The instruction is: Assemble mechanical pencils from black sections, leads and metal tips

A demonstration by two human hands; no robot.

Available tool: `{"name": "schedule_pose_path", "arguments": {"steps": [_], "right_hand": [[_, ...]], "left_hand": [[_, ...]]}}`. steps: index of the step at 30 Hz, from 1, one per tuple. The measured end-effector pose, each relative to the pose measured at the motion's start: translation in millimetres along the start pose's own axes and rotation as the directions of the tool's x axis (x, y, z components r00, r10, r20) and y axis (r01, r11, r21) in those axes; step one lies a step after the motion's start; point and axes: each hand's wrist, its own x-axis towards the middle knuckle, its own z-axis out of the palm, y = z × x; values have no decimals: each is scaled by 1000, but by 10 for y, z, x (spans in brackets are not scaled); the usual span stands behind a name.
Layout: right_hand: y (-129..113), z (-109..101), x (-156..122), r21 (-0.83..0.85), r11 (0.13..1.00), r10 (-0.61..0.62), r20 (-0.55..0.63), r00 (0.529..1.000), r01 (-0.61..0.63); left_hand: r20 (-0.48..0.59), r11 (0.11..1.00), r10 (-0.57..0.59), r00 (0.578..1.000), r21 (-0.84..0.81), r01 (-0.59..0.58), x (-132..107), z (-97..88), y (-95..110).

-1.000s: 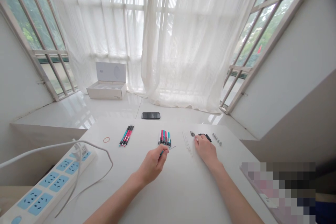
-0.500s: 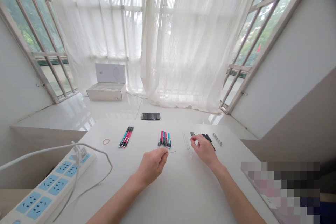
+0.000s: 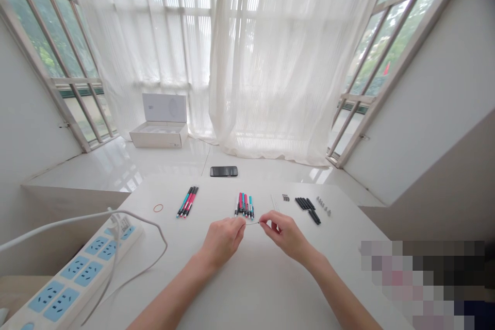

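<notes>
The desk point(image 3: 247, 278) is a plain white surface filling the lower centre of the frame. A row of parts lies along its far edge. From left to right: one orange rubber band point(image 3: 158, 208); a slanted bundle of pens point(image 3: 187, 201) in black, teal and pink; a second, upright group of pens point(image 3: 244, 204) in the same colours at frame centre; a few thin pale rods point(image 3: 275, 200); a small cluster of dark parts point(image 3: 285, 197); a set of black sleeves point(image 3: 308, 205); and a short line of small grey tips point(image 3: 324, 205). At lower left, a white power strip point(image 3: 73, 281) with blue sockets lies at the desk's left edge, with a white cable point(image 3: 154, 237) looping across the surface. A pixelated patch covers the lower right corner.
</notes>
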Motion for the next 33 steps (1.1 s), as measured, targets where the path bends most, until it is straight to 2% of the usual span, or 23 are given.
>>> {"name": "schedule_pose_path", "arguments": {"steps": [8,15,21,25,27,28,29,30,33], "right_hand": [[-47,-7,-13,-45,999,-20,31,999,21],[-73,190,-26,70,996,-51,24,998,49],[-157,256,-28,123,987,100,7,995,-101],[-143,186,-3,136,982,128,43,991,-133],[-34,65,14,30,990,138,-10,990,-137],[50,-20,19,-69,983,164,-73,984,-169],[146,-117,18,-194,953,207,-151,967,-234],[251,-222,10,-325,885,263,-238,935,-332],[547,-512,-53,-541,605,444,-381,811,-585]], "left_hand": [[15,1000,21,1000,13,-21,-6,28,-6],[66,998,64,996,-34,-62,-28,73,31],[83,997,80,993,-29,-77,-36,61,46],[86,996,82,993,36,-85,-32,44,33],[76,996,74,994,52,-78,-31,37,24],[69,996,69,995,55,-73,-30,34,20],[62,996,63,996,54,-66,-30,30,17],[54,997,59,997,50,-62,-30,25,17],[35,997,57,998,43,-58,-33,13,23]]}}
